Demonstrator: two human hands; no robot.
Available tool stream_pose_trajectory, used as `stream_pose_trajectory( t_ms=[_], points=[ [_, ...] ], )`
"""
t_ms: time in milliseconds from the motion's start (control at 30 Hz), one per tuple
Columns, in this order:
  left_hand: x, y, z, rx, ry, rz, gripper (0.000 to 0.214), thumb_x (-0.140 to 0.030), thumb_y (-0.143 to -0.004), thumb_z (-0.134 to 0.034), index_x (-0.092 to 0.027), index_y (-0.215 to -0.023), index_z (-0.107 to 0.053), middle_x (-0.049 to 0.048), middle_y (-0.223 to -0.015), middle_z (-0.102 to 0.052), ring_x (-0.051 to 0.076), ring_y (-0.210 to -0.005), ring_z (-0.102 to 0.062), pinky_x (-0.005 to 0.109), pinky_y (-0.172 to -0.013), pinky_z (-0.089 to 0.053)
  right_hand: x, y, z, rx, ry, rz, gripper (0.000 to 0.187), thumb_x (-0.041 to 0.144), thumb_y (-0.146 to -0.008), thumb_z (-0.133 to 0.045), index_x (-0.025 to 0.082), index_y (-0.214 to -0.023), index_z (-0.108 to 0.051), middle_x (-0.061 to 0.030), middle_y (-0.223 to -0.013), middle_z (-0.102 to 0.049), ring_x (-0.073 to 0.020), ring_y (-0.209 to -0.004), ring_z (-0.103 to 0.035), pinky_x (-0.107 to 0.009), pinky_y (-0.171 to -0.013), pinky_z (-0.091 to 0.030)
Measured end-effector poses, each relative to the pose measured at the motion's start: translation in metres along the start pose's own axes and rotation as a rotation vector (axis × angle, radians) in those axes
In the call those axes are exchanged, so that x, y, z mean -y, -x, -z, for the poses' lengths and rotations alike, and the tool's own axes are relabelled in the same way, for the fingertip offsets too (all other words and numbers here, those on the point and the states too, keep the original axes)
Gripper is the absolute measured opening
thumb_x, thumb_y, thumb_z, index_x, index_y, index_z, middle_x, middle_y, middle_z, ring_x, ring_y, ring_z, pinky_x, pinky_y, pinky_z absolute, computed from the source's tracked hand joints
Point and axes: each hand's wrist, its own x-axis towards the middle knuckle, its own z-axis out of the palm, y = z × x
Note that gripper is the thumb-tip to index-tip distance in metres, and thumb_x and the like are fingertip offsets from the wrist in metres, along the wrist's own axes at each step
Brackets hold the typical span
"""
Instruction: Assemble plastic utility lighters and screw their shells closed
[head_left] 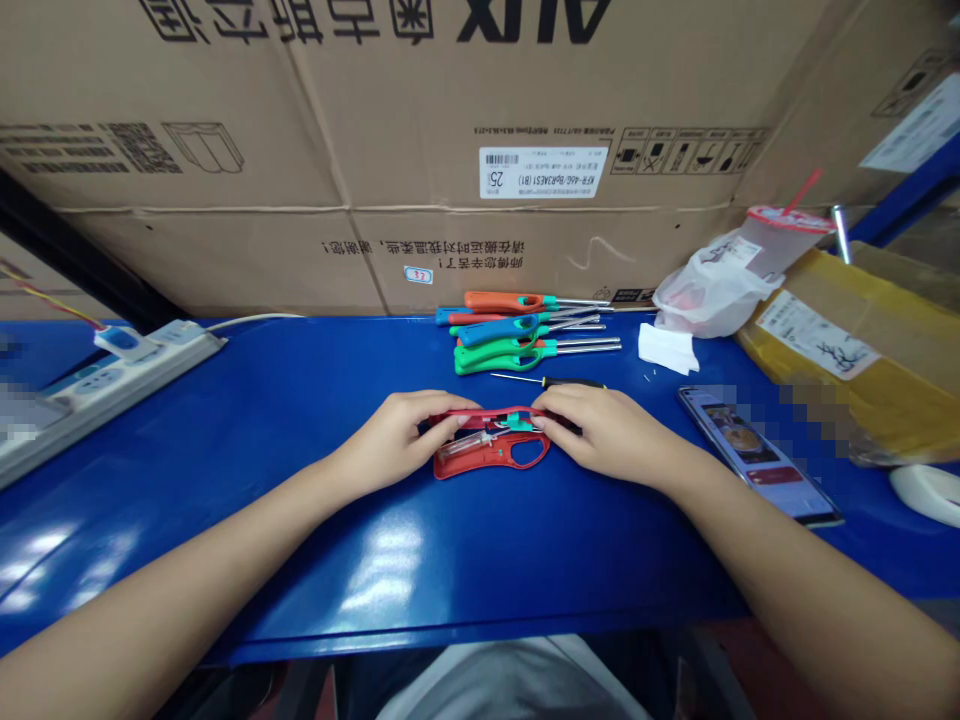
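Grip: left hand (401, 432) and right hand (609, 432) each pinch one end of red lighter casing (491, 455), frame centre, on tabletop (300, 420), long axis left-right between them, neither hand nearer. Screwdriver (551, 381) lies just above; finished lighters (525, 335) further up.

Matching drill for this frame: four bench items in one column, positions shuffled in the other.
1 red lighter shell
2 power strip
3 phone
4 screwdriver

A far left of the table
B right of the right hand
C held between the left hand and the right hand
D lying between the hands and the lighter pile

Pairs: 1-C, 2-A, 3-B, 4-D
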Motion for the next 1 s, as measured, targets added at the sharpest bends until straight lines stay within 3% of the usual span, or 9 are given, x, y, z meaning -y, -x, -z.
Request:
stream_pose_trajectory(
  t_ms=[333, 567, 833, 1000],
  points=[
    [0.0, 0.002, -0.01, -0.039, -0.038, -0.148, 0.026, -0.021, -0.103, -0.05, -0.019, -0.115, -0.073, 0.0073, -0.105, -0.077, 0.017, -0.094, -0.074, 0.026, -0.084, -0.058, -0.001, -0.005, -0.014, -0.035, -0.076, 0.134, 0.021, 0.033, -0.105, -0.052, 0.022, -0.111, -0.069, -0.0056, -0.109, -0.076, -0.0206, -0.1, -0.07, -0.033, -0.088, -0.051],
    [0.002, 0.003, -0.011, -0.053, -0.067, -0.193, 0.028, -0.016, -0.103, -0.051, -0.018, -0.12, -0.073, 0.008, -0.108, -0.076, 0.016, -0.098, -0.073, 0.025, -0.089, -0.058, 0.003, -0.005, -0.01, -0.043, -0.028, 0.112, 0.023, 0.042, -0.102, -0.059, 0.022, -0.106, -0.071, -0.0035, -0.099, -0.076, -0.02, -0.093, -0.068, -0.031, -0.079, -0.048],
    [0.004, 0.003, -0.012, -0.103, -0.098, -0.19, 0.03, -0.02, -0.102, -0.053, -0.021, -0.124, -0.074, 0.0086, -0.11, -0.076, 0.018, -0.099, -0.074, 0.027, -0.09, -0.059, 0.007, -0.006, -0.012, -0.039, -0.004, 0.103, 0.023, 0.041, -0.102, -0.059, 0.021, -0.107, -0.071, -0.0055, -0.101, -0.076, -0.0216, -0.094, -0.068, -0.034, -0.08, -0.049],
    [0.003, 0.003, -0.011, -0.132, -0.108, -0.181, 0.028, -0.02, -0.102, -0.054, -0.019, -0.12, -0.075, 0.0076, -0.106, -0.078, 0.017, -0.094, -0.075, 0.026, -0.085, -0.06, 0.01, -0.003, -0.012, -0.084, -0.059, 0.152, 0.027, 0.03, -0.105, -0.052, 0.021, -0.128, -0.062, -0.0081, -0.12, -0.071, -0.0231, -0.112, -0.065, -0.036, -0.094, -0.049]
  ],
)
